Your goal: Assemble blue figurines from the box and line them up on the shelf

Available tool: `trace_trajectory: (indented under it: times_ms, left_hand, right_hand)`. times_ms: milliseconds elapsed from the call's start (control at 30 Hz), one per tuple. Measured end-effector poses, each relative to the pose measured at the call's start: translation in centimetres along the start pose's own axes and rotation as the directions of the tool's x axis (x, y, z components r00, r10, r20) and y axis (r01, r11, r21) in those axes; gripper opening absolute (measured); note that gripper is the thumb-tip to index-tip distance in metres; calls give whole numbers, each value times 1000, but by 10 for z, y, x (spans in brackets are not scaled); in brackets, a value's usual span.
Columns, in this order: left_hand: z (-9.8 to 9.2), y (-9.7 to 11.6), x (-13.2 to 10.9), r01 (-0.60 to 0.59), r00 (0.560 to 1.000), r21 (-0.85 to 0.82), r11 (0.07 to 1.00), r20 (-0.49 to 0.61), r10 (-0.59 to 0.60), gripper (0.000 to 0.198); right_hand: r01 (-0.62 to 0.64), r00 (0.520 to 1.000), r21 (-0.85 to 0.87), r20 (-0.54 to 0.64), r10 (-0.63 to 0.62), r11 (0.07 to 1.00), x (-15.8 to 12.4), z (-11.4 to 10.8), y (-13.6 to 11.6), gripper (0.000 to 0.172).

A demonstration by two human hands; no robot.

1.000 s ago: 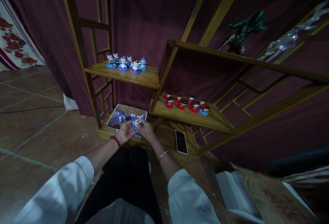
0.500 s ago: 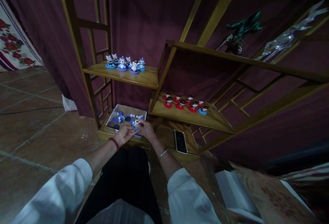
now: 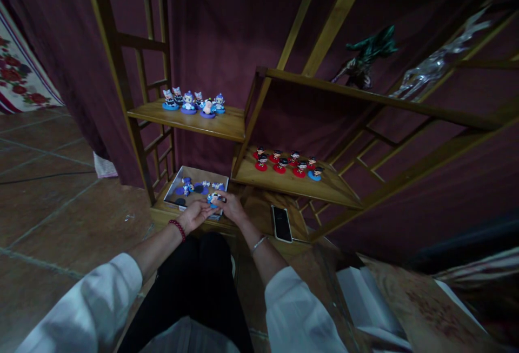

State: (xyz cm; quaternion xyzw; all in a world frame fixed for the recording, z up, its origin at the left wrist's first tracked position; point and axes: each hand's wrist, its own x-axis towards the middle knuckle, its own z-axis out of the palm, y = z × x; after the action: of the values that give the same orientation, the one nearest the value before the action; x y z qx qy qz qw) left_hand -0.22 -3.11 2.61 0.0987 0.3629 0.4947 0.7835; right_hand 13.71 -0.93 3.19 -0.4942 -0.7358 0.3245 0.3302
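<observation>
Head view shows the held figurine [image 3: 213,198] roughly upright, its facing unclear.

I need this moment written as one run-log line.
left hand: touching blue-based figurine | right hand: holding same figurine | open box: more figurines inside | smartphone: on bottom shelf

No lettering seems readable — the view is dim.

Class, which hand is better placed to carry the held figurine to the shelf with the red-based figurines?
Probably the right hand: it holds the figurine from the side nearer that shelf. The left hand lies farther away.
</observation>
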Motion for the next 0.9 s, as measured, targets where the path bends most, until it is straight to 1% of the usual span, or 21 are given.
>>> trace_trajectory:
  times_ms: [167, 367, 500, 600, 733, 900]
  left_hand:
    - [4, -3, -2, -38, 999, 24, 999, 7, 38, 28]
    - [7, -2, -6, -62, 998, 31, 998, 7, 62, 28]
    - [8, -1, -7, -56, 998, 15, 998, -8, 56, 28]
    - [7, -1, -7, -63, 998, 25, 998, -11, 63, 29]
    - [9, -1, -8, -94, 996, 64, 994, 5, 93, 29]
    - [12, -1, -13, -85, 996, 59, 995, -29, 87, 29]
  right_hand:
    - [-59, 996, -4, -73, 58, 998, -1, 8, 6, 31]
    - [-21, 993, 69, -111, 28, 997, -6, 11, 7, 30]
    - [-23, 988, 90, -149, 36, 996, -9, 13, 5, 31]
    - [-30, 988, 94, -148, 43, 995, -9, 14, 4, 31]
    - [-9, 991, 130, -130, 26, 991, -9, 15, 4, 30]
    - [-23, 988, 180, -145, 49, 983, -10, 17, 4, 28]
